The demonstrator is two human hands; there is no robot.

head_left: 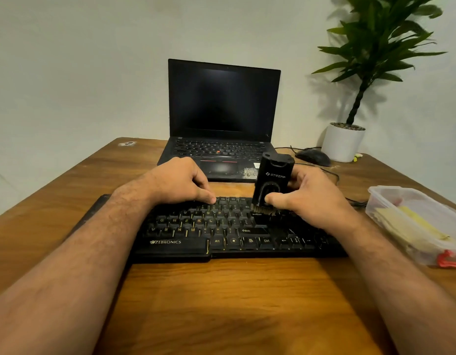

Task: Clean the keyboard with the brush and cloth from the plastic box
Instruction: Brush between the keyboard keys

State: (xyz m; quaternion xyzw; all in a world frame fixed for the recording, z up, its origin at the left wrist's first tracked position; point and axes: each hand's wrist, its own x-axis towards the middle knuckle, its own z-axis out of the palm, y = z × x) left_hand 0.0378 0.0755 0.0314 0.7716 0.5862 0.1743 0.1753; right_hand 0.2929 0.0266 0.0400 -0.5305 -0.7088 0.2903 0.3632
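Brush down on the keys, right hand gripping it, left hand steadying the keyboard.

The right hand [308,198] held the black brush [273,180] upright, thumb curled across its front and fingers wrapped behind, bristles touching the keys near the Enter key. The left hand [180,183] rested on the top rows of the black keyboard [221,226], fingers curled loosely down with the thumb tip on the keys, pinching nothing. The keyboard lay across the wooden counter [221,303], just in front of an open laptop [221,111] with a dark screen. At the right, the clear plastic box [413,221] sat lidless near the keyboard's end, a yellowish cloth [411,226] folded inside it. A black mouse [312,156] and a white-potted plant [349,139] stood by the wall beyond.
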